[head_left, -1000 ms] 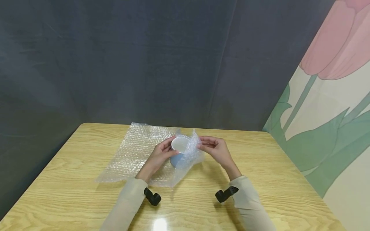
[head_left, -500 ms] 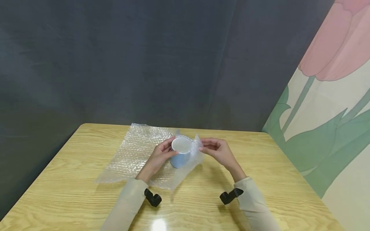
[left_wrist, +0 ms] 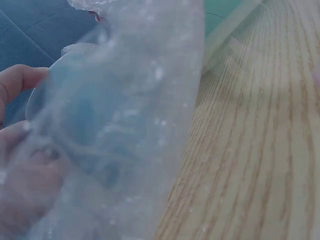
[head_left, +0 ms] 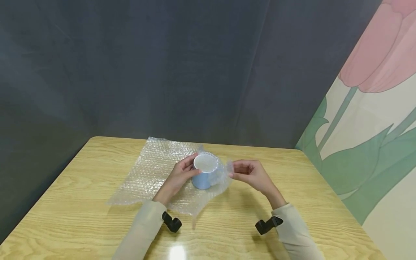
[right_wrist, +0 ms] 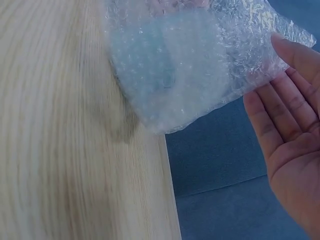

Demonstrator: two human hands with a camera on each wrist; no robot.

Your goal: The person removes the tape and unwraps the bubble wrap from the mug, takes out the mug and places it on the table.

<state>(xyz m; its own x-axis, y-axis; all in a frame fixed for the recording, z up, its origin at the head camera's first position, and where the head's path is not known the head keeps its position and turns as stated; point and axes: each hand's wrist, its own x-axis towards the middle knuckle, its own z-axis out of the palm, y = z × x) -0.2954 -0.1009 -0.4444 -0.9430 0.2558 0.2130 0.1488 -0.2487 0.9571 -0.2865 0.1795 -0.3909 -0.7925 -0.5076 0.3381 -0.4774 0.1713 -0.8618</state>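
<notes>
A light blue cup [head_left: 200,181] with a pale inside stands upright on a sheet of bubble wrap [head_left: 152,169]. My left hand [head_left: 178,174] grips the cup at its left side, thumb near the rim. The sheet's right end comes up around the cup's right side, and my right hand [head_left: 252,175] pinches its edge there, a little away from the cup. Through the wrap, the cup is a blurred blue shape [right_wrist: 142,57] in the right wrist view. In the left wrist view, bubble wrap [left_wrist: 165,100] covers most of the cup and part of the left hand.
The wooden table [head_left: 81,224] carries the flat part of the sheet, which spreads left and back. A dark curtain [head_left: 162,72] hangs behind the table's far edge. On the right is a wall with a tulip picture [head_left: 373,144].
My right hand has moved right and slightly nearer, drawing the wrap's edge away from the cup's rim. More of the cup shows. My left hand has stayed in place.
</notes>
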